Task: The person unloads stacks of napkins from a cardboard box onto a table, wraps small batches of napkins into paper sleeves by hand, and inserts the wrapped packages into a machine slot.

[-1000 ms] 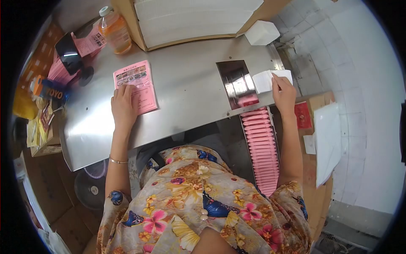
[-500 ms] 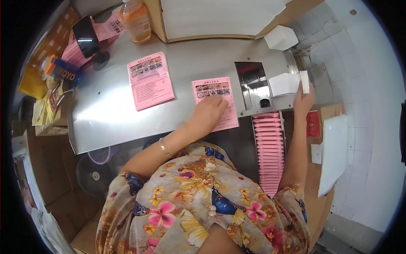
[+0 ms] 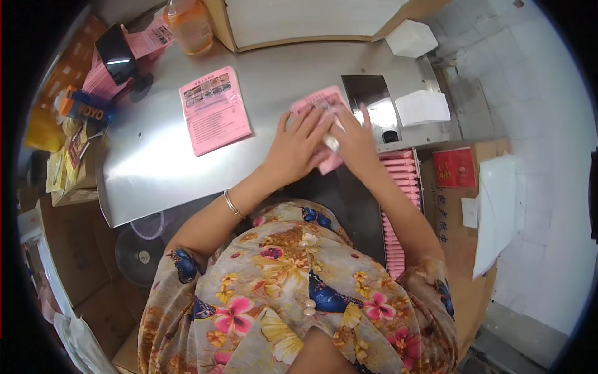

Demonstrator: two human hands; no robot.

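A pink sheet (image 3: 321,98) is partly covered by the left hand (image 3: 299,146) and the right hand (image 3: 354,144) at the table's (image 3: 274,75) near edge. The left fingers are laid extended across it; whether it is gripped by either hand cannot be told. A white napkin (image 3: 331,143) is seen between the hands, largely hidden. To the left, a pink stack (image 3: 215,112) is set well apart. A dark panel (image 3: 374,103) is placed just right of the sheet, with white napkins (image 3: 422,107) beside it. Pink packets (image 3: 398,163) are lined up below.
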